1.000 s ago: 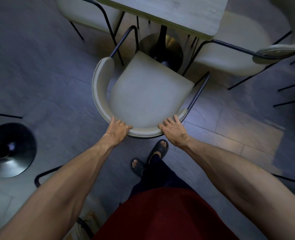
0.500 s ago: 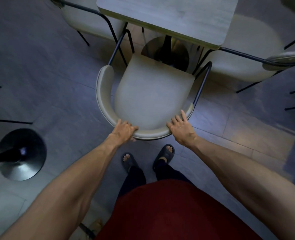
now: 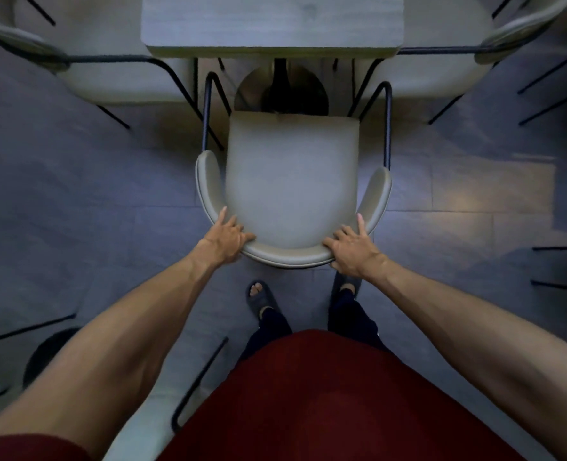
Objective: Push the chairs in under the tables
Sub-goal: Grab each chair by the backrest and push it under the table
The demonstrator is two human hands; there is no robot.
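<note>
Chair (image 3: 292,184) sits square to the worktop (image 3: 272,23), its pale seat pointing to twelve o'clock and its curved backrest toward the person at six o'clock. The front edge of the seat stops just short of the worktop's near edge, so the seat itself is out in the open and only the dark arm rails reach up toward the edge. Beyond the seat the round pedestal base (image 3: 282,91) of the worktop shows on the tiled floor (image 3: 109,194).

The left hand (image 3: 224,239) is laid over the backrest at about seven o'clock of the seat, its grip wrapped on the rim with the fingers curled inward. The right hand (image 3: 352,246) holds the rim at about five o'clock in the same way, grip closed on the backrest, forefinger stretched along the rim. Two sandalled feet stand just behind the chair.

Two more pale chairs flank the worktop, one at ten o'clock (image 3: 116,61) and one at two o'clock (image 3: 441,61). No container is in sight.

Compared with a second ago, the chair has turned: then it stood skewed, its front swung to the right of the worktop; now it lines up straight with it. Both hands keep their places on the backrest.
</note>
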